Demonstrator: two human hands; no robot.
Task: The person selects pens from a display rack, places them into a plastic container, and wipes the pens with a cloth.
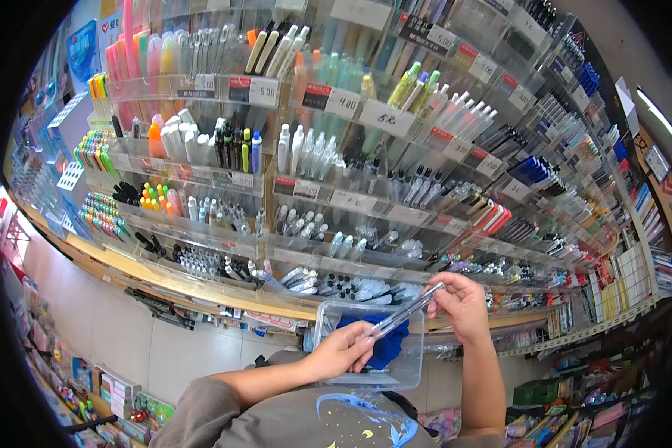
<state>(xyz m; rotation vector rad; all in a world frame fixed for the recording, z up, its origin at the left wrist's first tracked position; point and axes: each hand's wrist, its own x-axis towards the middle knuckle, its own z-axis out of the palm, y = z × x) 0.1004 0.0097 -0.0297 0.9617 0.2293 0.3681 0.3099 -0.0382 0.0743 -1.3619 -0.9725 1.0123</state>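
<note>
A couple of slim clear pens slant upward to the right between my hands. Their lower ends are in the closed fingers of my left hand. At the upper end, my right hand pinches the tips between thumb and fingers. The exact number of pens is hard to make out. Below them is a clear plastic bin against my body, with a bunched blue cloth inside. Part of the bin and cloth is hidden behind my left hand and the pens.
A tiered clear acrylic display rack full of pens curves in front of me, with price tags along its tiers. A wooden ledge runs beneath it. Boxed goods stand low at the left, and a wire rack holds notebooks at the right.
</note>
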